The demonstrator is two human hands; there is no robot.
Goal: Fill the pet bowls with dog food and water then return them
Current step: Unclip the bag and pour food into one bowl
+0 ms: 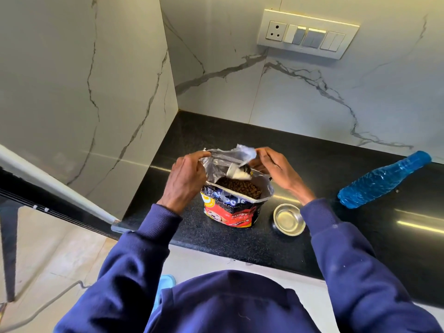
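A red and black dog food bag point(230, 212) stands open on the black counter point(216, 239), brown kibble point(242, 187) showing inside. My left hand point(185, 179) pinches the bag's silvery top flap on the left. My right hand point(276, 169) grips the flap on the right. A small white scoop point(236, 173) lies tilted inside the bag mouth above the kibble. An empty steel pet bowl point(288, 218) sits just right of the bag, under my right wrist. A blue water bottle point(382, 181) lies on its side further right.
The counter ends at marble walls on the left and behind. A switch panel point(307, 33) is on the back wall. The counter's front edge runs below the bag, with tiled floor point(52, 255) and a dark chair leg point(9, 255) at lower left.
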